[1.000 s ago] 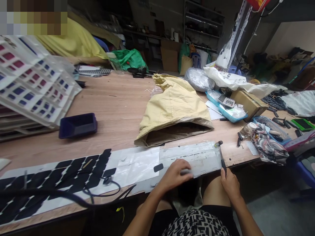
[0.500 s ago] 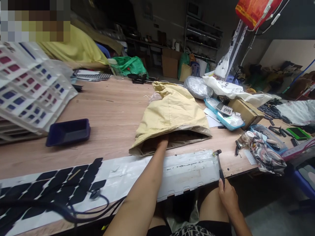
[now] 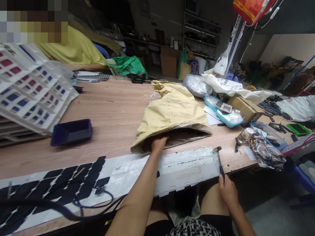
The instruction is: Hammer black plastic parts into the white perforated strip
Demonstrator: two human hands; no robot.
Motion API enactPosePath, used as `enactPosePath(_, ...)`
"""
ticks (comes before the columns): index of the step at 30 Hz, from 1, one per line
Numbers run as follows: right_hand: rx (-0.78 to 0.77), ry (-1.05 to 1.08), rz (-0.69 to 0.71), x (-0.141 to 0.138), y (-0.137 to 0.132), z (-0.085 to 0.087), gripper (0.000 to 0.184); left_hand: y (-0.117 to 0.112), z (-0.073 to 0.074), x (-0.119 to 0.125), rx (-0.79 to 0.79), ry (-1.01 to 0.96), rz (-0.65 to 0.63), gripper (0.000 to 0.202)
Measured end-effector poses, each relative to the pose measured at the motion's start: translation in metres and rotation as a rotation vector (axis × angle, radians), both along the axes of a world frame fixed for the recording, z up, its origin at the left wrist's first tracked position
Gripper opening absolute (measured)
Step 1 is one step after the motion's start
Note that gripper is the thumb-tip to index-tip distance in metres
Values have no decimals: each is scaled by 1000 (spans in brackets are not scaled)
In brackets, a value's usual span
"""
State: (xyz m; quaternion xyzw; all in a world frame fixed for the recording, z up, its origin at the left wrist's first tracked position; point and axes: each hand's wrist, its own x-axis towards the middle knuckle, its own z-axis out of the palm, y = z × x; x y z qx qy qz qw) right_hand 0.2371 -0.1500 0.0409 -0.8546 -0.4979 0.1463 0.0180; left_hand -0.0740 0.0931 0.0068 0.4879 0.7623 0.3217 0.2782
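A yellow cloth bag [image 3: 172, 111] lies on the table with its dark mouth facing me. My left hand [image 3: 159, 143] is at that mouth, the wrist outside and most of the fingers hidden within, so what they hold cannot be made out. At the table's front edge, my right hand [image 3: 227, 190] is closed round the dark handle of a small hammer [image 3: 220, 164]. The hammer's head rests at the right end of a white panel [image 3: 189, 168]. Farther left, several black flat pieces [image 3: 66, 180] lie in rows on a white sheet.
A dark purple tray [image 3: 71, 131] and a white slotted crate [image 3: 31, 88] stand on the left. Black cables [image 3: 66, 213] cross the front left. To the right are a blue tray [image 3: 233, 123], a cardboard box [image 3: 247, 109] and patterned cloth [image 3: 267, 154]. A person in yellow [image 3: 83, 49] is behind the crate.
My left hand has drawn back a little toward the bag's opening, so more of it shows. The right hand keeps its hold on the hammer. The view has shifted slightly.
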Motion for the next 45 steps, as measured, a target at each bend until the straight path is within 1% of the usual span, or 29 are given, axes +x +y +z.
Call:
enactPosePath(2, 4, 7, 6, 0, 0, 0, 40, -20, 3, 6, 86, -54, -39, 30)
enactPosePath(4, 11, 10, 13, 1, 0, 0, 41, -41, 7, 16, 234, -75, -120, 24)
enactPosePath(6, 12, 7, 15, 1, 0, 0, 40, -60, 12, 26, 357, -23, -236, 19)
enactPosePath(7, 8, 6, 15, 1, 0, 1, 40, -69, 16, 31, 386, 24, -295, 17)
enactPosePath(9, 2, 7, 16, 1, 0, 1, 40, -82, 21, 39, 402, 131, -424, 15)
enactPosePath(11, -1, 10, 13, 0, 0, 2, 41, -92, 22, 46, 392, 217, -557, 12)
enactPosePath(13, 1, 6, 5, -1, -1, 2, 42, -98, 20, 53, 375, 250, -669, 11)
enactPosePath(14, 3, 2, 3, -1, -1, 2, 42, -99, 17, 56, 365, 239, -702, 11)
enactPosePath(18, 31, -7, 15, 4, -2, -3, 40, -101, 4, 63, 318, 104, -714, 11)
enactPosePath(20, 57, 0, 30, 6, -3, -5, 39, -101, 1, 63, 304, 56, -713, 12)
enactPosePath(22, 94, 21, 54, 4, -5, -6, 38, -99, 0, 62, 292, 30, -715, 13)
enactPosePath(25, 140, 67, 114, -6, -9, -3, 38, -98, 0, 62, 283, 16, -700, 13)
enactPosePath(31, 132, 98, 239, -31, -9, 4, 38, -96, -5, 64, 301, 22, -669, 13)
enactPosePath(37, 151, 97, 295, -33, -5, 3, 41, -94, -7, 65, 317, 15, -627, 10)
enactPosePath(41, 173, 86, 309, -35, -6, 7, 41, -95, -8, 64, 331, 11, -632, 12)
enactPosePath(45, 182, 54, 306, -37, -6, 8, 40, -95, -8, 62, 307, 8, -650, 13)
